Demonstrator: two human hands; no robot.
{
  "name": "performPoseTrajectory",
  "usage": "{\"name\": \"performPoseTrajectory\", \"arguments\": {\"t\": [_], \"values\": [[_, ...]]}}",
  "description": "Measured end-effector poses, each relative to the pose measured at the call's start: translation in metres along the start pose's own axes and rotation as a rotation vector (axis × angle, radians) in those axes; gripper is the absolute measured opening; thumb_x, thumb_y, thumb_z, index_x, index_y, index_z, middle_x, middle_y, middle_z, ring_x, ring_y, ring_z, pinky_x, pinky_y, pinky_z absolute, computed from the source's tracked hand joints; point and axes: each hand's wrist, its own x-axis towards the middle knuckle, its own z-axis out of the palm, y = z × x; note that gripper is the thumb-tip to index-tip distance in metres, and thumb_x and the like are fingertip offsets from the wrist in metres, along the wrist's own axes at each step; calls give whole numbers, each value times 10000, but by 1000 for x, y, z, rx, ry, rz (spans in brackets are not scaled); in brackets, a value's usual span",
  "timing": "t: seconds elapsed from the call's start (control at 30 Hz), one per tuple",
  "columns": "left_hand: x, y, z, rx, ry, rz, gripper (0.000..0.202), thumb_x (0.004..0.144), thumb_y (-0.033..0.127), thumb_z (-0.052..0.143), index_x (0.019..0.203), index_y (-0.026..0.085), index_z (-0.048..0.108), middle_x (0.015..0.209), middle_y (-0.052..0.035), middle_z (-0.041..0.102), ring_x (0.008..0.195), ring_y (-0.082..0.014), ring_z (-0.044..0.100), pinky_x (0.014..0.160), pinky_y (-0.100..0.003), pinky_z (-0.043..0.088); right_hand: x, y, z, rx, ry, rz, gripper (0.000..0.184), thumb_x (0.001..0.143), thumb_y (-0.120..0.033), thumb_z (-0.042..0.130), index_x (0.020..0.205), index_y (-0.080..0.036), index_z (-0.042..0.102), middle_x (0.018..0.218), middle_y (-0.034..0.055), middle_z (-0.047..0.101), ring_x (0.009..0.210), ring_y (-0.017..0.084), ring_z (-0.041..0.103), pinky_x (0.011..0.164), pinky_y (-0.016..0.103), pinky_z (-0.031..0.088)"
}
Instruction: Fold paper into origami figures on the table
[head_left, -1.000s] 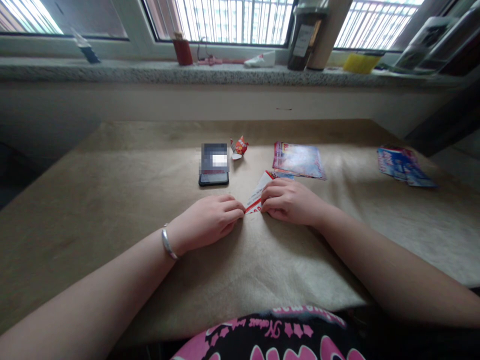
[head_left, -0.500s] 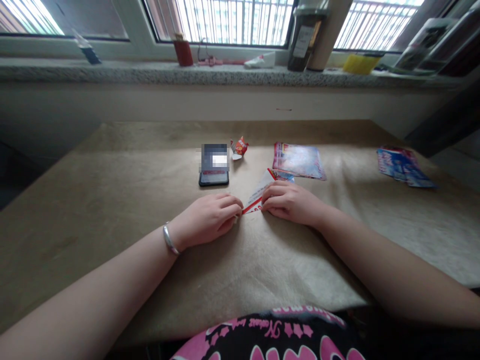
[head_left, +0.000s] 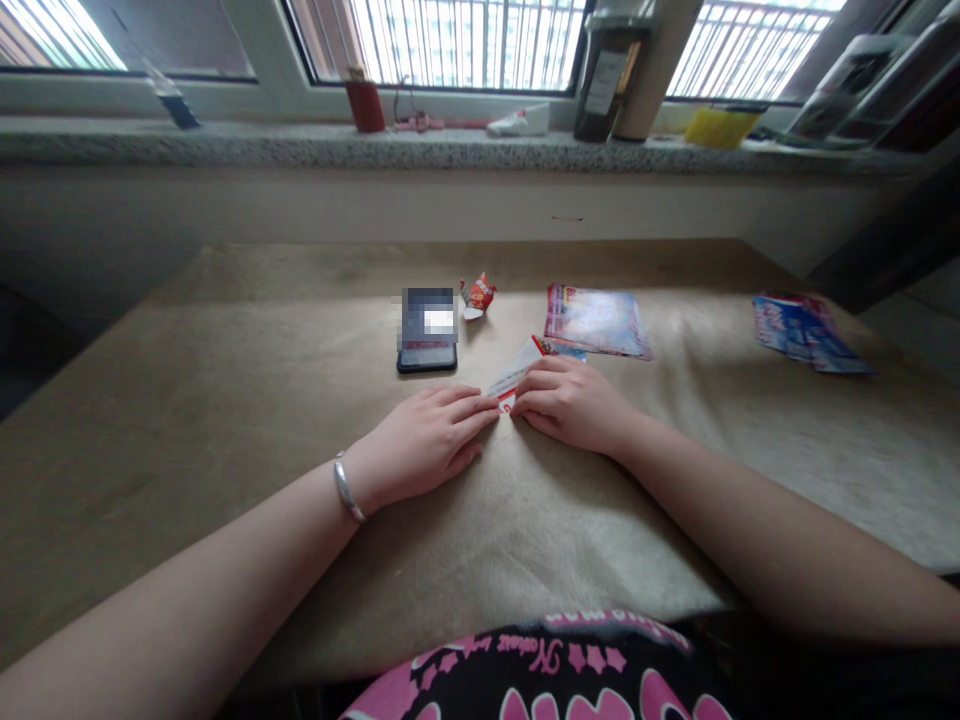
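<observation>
A partly folded sheet of printed paper (head_left: 513,376), white with red stripes and a blue patterned part, lies between my hands on the table. My left hand (head_left: 427,440), with a silver bangle at the wrist, rests flat with fingers stretched out, its fingertips touching the paper's left corner. My right hand (head_left: 571,402) covers the paper's right side, fingers bent and pressed onto it. That hand hides much of the sheet. Beyond the left hand lies a phone (head_left: 427,357), its screen partly blurred. Beside the phone stands a small folded red-and-white paper piece (head_left: 478,296).
Flat printed sheets (head_left: 598,321) lie behind my right hand. Several blue-and-red printed sheets (head_left: 810,333) are fanned out at the far right of the brown table (head_left: 225,400). A granite sill (head_left: 465,152) behind it carries a red container (head_left: 365,105), a dark jar (head_left: 602,85) and a yellow item (head_left: 721,127).
My left hand has moved right and slightly forward, its fingers stretching out over the paper's corner. My right hand has shifted slightly left, and less of the paper shows between the hands.
</observation>
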Motion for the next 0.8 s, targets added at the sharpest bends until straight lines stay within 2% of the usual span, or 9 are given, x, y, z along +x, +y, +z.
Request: {"name": "performPoseTrajectory", "arguments": {"t": [0.33,0.57,0.8], "values": [[-3,0,-1,-9,-5,11,377,899,260,460,1260,163,510,1268,-74,559,1160,-234,497,992,-414,436,-3,6,-10,-23,-40,-32,187,832,-171,514,823,-224,693,859,22,685,824,175,532,780,334,414],[-3,0,0,-17,-17,1,400,882,248,485,1273,168,500,1290,-74,544,1172,-240,489,1001,-413,431,-11,12,-13,48,-51,12,204,834,-174,522,794,-246,708,849,11,692,812,166,549,778,340,430],[-5,-2,0,-30,-15,1,384,874,256,504,1249,173,514,1274,-76,549,1163,-237,495,992,-408,435,-20,14,-8,125,-25,84,180,852,-193,544,841,-249,715,898,23,688,832,158,566,773,309,451]]}}
